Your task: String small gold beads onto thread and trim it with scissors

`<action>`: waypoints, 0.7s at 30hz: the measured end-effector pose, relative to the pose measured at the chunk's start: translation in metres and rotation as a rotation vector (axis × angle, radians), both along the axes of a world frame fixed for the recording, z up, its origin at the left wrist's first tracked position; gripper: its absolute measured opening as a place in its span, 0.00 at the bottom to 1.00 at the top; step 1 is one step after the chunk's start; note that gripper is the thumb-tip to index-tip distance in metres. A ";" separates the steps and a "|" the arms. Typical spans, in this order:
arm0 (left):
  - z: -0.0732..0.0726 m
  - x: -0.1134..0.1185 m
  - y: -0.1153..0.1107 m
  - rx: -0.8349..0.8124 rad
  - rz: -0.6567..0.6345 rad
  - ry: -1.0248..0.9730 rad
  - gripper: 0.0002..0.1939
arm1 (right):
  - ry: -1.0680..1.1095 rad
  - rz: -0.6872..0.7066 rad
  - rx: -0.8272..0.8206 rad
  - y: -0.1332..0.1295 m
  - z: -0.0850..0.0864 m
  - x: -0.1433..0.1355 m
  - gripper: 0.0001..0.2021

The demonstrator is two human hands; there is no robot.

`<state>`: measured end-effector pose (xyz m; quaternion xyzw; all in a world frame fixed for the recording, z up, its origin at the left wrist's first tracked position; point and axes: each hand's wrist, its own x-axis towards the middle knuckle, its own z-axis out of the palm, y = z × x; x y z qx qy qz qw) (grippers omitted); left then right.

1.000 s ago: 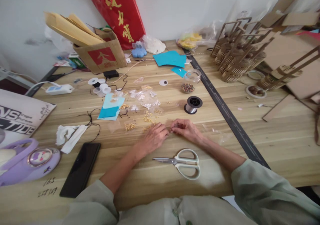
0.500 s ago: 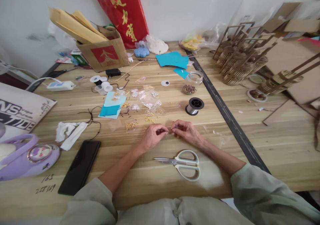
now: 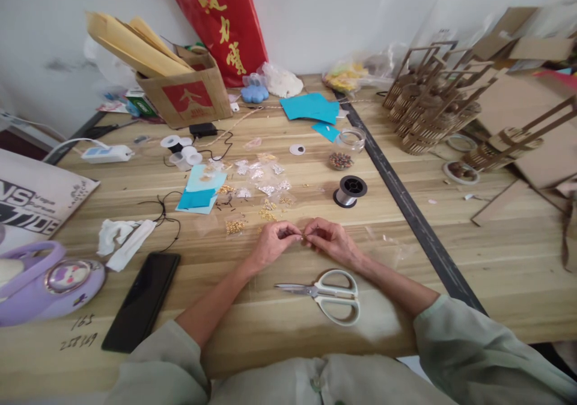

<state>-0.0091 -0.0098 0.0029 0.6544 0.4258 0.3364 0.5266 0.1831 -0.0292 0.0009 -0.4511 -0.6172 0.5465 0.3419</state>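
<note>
My left hand [image 3: 276, 243] and my right hand [image 3: 331, 241] meet fingertip to fingertip above the middle of the table, both closed in a pinch. A tiny gold-coloured bead shows faintly at the right fingertips. What the left fingers pinch is too small to make out. Scissors [image 3: 322, 294] with pale handles lie just below the hands, blades pointing left. Beyond the fingers are loose gold beads [image 3: 267, 215] and a small clear bag of gold beads [image 3: 235, 226]. A black spool of clear line [image 3: 349, 192] stands beyond the right hand.
Small bags of silver pieces [image 3: 267, 187], blue packets [image 3: 197, 199] and a jar of mixed beads [image 3: 341, 160] sit farther back. A black phone [image 3: 142, 303] and a purple case [image 3: 58, 282] lie at left. Small wooden baskets [image 3: 426, 113] stand at right.
My right hand has moved slightly left, so the fingertips of both hands now meet. The scissors and beads stay where they were.
</note>
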 end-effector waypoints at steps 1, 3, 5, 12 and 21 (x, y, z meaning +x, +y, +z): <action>0.000 0.000 0.000 -0.001 -0.003 -0.004 0.03 | -0.020 0.000 0.017 0.000 0.000 0.001 0.09; 0.000 0.000 -0.001 0.003 -0.016 -0.009 0.03 | -0.059 0.003 0.055 0.001 0.000 0.003 0.08; 0.000 0.000 -0.002 0.010 -0.046 -0.001 0.03 | -0.095 0.002 0.085 0.002 0.000 0.006 0.07; 0.005 -0.008 0.005 -0.026 -0.068 0.015 0.06 | -0.266 -0.006 0.257 0.006 -0.002 0.012 0.04; 0.009 -0.018 0.013 0.260 -0.116 0.438 0.03 | -0.423 0.136 0.530 0.004 -0.004 0.013 0.06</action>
